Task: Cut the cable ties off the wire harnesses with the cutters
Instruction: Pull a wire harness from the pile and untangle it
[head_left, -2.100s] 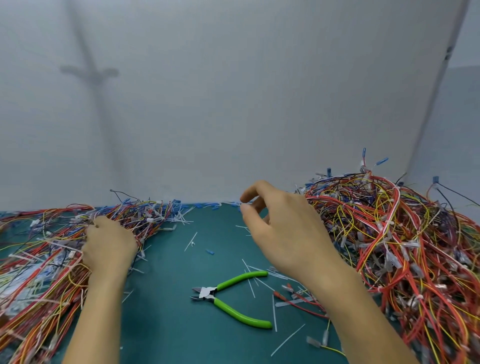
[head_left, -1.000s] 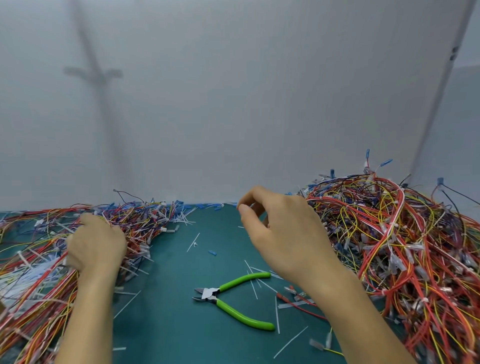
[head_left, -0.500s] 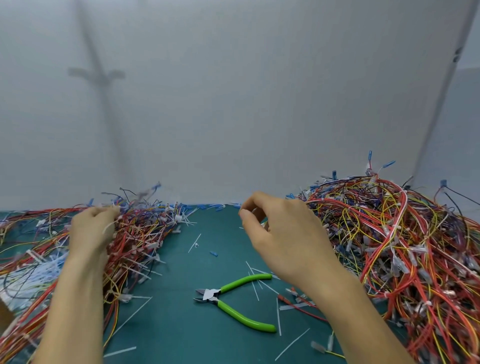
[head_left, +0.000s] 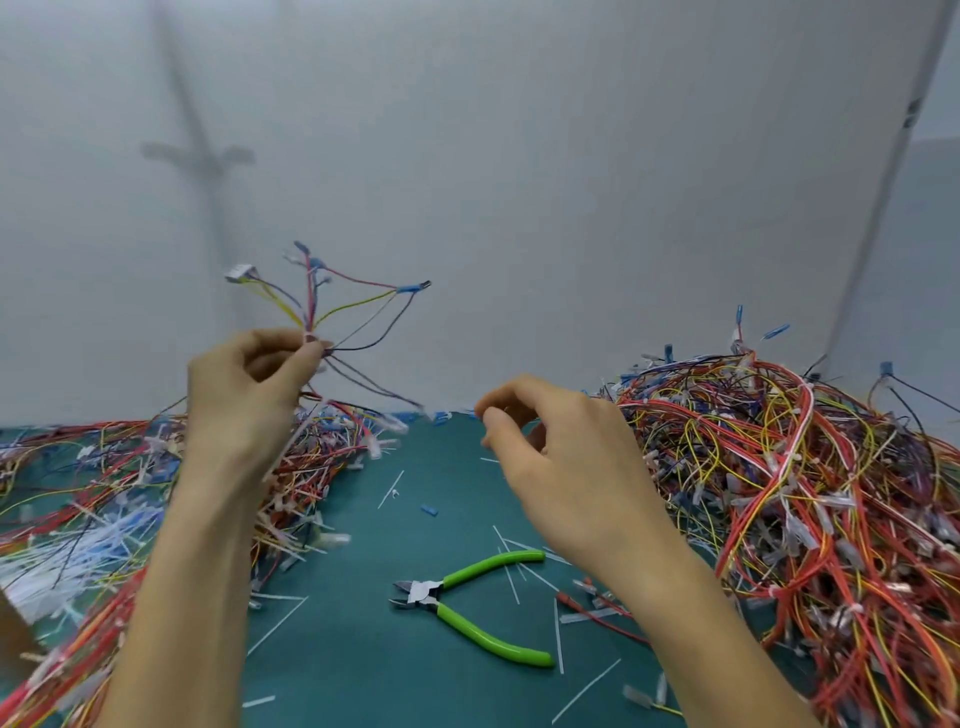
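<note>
**Cable-tie removal: work partly done, cutters lying unused**

Progress. Trimmed white tie ends (head_left: 559, 626) lie scattered over the green mat (head_left: 363, 665), so some cutting has evidently been done. Two large heaps of harnesses are present: a left pile (head_left: 104, 483), with a mass of white offcuts mixed in at its near edge, and a taller right pile (head_left: 810, 499), where white ties are visible around many bundles. Which heap is finished stock cannot be settled from this view. In my judgement a great deal of work is left.

Hands. The left hand (head_left: 244, 400) is raised above the left pile and pinches one harness (head_left: 337, 312) between thumb and fingertips. The wires fan out upward from the pinch and end in blue terminals and a white connector. Other wires trail down towards the pile. Whether a tie is on this harness cannot be made out. The right hand (head_left: 566, 462) hovers over the middle of the mat with its fingers curled and its thumb and forefinger nearly meeting. Nothing is visible in it.

Tool. The cutters (head_left: 439, 597), with green handles, lie flat on the mat with the handles spread. They sit below and nearer than the right hand, apart from it, and well apart from the left hand and the held harness. Neither hand touches them. A cut on this harness first requires picking them up, probably with the right hand.
</note>
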